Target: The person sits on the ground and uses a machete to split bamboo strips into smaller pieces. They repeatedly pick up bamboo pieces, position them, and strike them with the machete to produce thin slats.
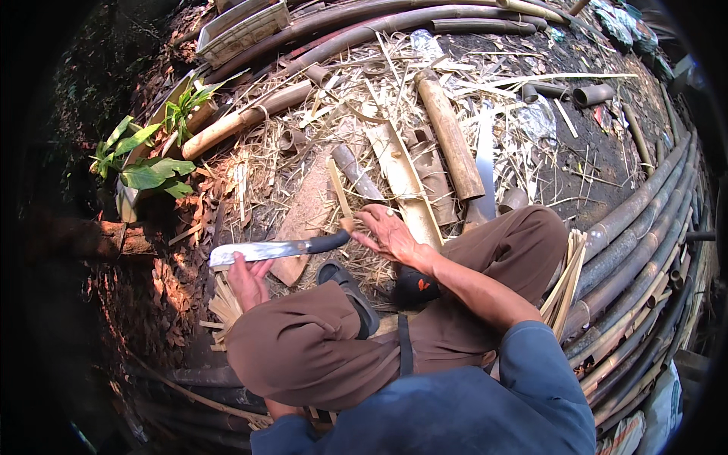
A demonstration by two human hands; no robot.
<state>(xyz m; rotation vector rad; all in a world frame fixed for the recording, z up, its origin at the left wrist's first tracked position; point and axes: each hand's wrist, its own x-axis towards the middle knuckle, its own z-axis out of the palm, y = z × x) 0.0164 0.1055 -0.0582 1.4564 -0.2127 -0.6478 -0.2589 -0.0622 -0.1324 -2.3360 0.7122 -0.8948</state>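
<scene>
A machete (pixel 262 251) with a pale, shiny blade and a dark curved handle lies level in front of my left knee. My left hand (pixel 249 280) is closed on its blade, thumb on the near face and fingers partly hidden. At the handle end, my right hand (pixel 388 231) has its fingers spread, close to the butt; whether they touch it is unclear. A thin bamboo strip (pixel 339 188) slants just beyond the handle. Past my hands lie a split bamboo half (pixel 406 182), a short bamboo piece (pixel 356 173) and a flat wooden board (pixel 305 212).
A whole bamboo length (pixel 449 133) lies beside a long saw-like blade (pixel 485 155). Bamboo poles (pixel 644 235) are stacked at the right, with cut strips (pixel 569 284) by my right knee. Shavings litter the ground. A leafy plant (pixel 148 171) and a crate (pixel 241 32) stand far left.
</scene>
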